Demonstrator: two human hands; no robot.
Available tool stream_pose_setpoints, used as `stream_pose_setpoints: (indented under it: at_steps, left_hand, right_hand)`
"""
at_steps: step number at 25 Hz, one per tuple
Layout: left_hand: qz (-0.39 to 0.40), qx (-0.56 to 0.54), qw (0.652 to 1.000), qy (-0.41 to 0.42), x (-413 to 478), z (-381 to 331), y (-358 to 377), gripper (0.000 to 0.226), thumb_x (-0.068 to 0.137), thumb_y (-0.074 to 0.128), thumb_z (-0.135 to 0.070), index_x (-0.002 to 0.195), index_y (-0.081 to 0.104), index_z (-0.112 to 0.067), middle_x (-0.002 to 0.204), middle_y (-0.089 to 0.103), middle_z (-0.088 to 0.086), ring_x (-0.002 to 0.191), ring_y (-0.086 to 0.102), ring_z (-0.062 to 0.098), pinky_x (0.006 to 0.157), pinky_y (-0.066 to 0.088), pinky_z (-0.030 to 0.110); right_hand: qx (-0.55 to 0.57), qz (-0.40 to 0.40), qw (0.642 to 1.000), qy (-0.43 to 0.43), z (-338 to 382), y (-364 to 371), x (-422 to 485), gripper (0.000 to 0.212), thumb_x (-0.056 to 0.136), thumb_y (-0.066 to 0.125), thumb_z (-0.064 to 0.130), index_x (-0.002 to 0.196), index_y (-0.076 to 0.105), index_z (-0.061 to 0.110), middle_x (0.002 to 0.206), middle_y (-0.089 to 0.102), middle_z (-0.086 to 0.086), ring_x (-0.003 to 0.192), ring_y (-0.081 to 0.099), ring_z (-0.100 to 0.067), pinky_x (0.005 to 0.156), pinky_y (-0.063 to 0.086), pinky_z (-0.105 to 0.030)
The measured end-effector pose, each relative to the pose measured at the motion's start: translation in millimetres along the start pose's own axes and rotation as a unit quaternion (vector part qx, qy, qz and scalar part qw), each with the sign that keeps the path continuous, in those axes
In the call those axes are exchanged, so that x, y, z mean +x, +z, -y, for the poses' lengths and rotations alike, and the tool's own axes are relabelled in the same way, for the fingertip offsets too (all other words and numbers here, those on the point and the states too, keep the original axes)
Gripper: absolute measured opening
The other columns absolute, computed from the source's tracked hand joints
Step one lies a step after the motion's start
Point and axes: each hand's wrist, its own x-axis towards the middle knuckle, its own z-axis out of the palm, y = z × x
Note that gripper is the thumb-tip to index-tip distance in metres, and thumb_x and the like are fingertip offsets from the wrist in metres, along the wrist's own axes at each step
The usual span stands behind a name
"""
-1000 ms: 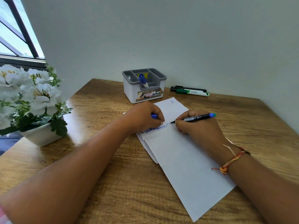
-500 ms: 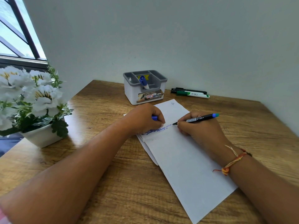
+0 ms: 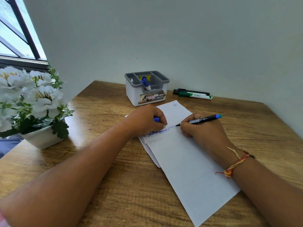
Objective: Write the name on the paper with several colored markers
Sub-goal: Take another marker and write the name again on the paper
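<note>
Standing in grey organizer point(image 3: 131, 95): blue-capped marker point(image 3: 145, 82); right hand point(image 3: 203, 133) pinches black pen point(image 3: 201, 119) on paper point(image 3: 188, 161); left hand point(image 3: 144, 122) clenches blue piece point(image 3: 156, 119).

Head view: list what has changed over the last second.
The right hand has slid the black pen slightly rightward, lengthening the small writing behind its tip. Nothing taken or released. Unchanged: left hand gripping a blue item on the paper, the holder, the markers by the wall.

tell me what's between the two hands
Head view: a strip of paper with small handwriting lies between left hand and right hand; the black pen reaches it.
</note>
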Motion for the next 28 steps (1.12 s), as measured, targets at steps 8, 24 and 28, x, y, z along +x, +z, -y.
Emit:
stream_pose_setpoints:
  at_steps: [8,24,28]
  left_hand:
    - [-0.002,0.002,1.0,0.003,0.3,0.9,0.5,0.013,0.087,0.07,-0.022,0.096,0.075,-0.031,0.09,0.061,-0.024,0.089,0.056,0.003,0.086,0.044,0.019]
    - [0.002,0.002,1.0,0.003,0.8,0.6,0.2,0.013,0.087,0.07,-0.022,0.096,0.075,-0.031,0.085,0.06,-0.026,0.084,0.055,-0.002,0.084,0.041,0.019]
    - [0.0,-0.002,1.0,0.001,0.5,0.5,0.4,0.013,0.087,0.07,-0.022,0.096,0.075,-0.03,0.087,0.06,-0.025,0.084,0.055,-0.001,0.087,0.043,0.02]
  right_hand:
    - [-0.006,-0.001,1.0,0.003,-0.7,-0.5,-0.1,0.007,0.079,0.074,0.015,0.08,0.079,0.018,0.071,0.077,0.001,0.063,0.066,-0.006,0.059,0.048,-0.02]
    - [-0.008,0.0,1.0,0.004,1.3,-2.0,-1.0,0.007,0.078,0.072,0.015,0.08,0.078,0.018,0.071,0.077,0.003,0.062,0.065,-0.004,0.057,0.046,-0.018]
    - [-0.009,-0.004,1.0,0.006,0.6,-2.0,-0.5,0.007,0.079,0.072,0.014,0.081,0.078,0.017,0.075,0.077,0.002,0.065,0.065,-0.006,0.055,0.045,-0.016]
